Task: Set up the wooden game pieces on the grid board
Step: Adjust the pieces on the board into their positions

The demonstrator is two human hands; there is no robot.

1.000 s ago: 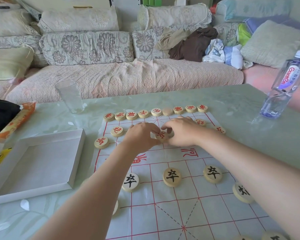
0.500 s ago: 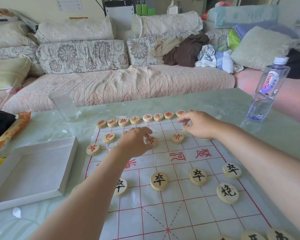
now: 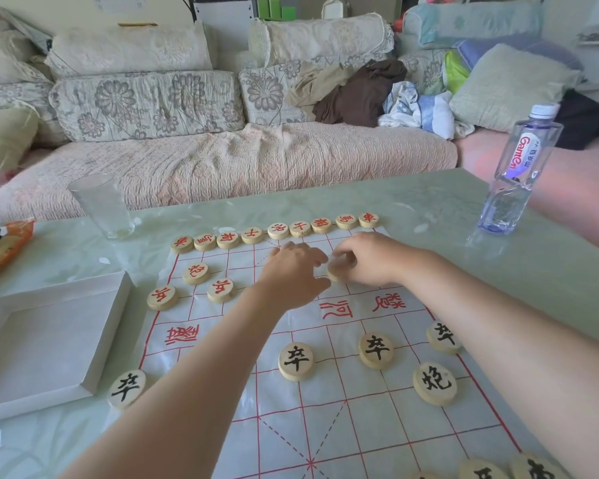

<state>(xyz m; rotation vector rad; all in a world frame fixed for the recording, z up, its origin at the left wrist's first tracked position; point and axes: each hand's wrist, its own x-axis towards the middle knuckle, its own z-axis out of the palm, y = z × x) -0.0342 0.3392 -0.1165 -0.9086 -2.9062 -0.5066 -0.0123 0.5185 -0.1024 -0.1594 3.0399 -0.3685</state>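
Note:
The white sheet board [image 3: 360,426] with a red grid lies on the pale green table. A row of red-lettered wooden discs [image 3: 277,231] lines its far edge, and three more red discs [image 3: 196,273] sit at the far left. Several black-lettered discs [image 3: 295,361] stand in the near half. My right hand [image 3: 370,261] pinches a wooden disc [image 3: 336,274] on the far half, near the middle. Beside it, almost touching, my left hand [image 3: 291,274] rests knuckles up. Its fingertips are hidden, so I cannot tell if it holds a piece.
A white shallow box [image 3: 49,340] lies left of the board. An upturned-looking clear glass [image 3: 101,205] stands at the far left, a water bottle [image 3: 519,167] at the far right, an orange packet [image 3: 6,247] at the left edge. A sofa runs behind the table.
My right hand came back left from the board's far right corner and now pinches a disc beside my left hand, which shifted slightly right.

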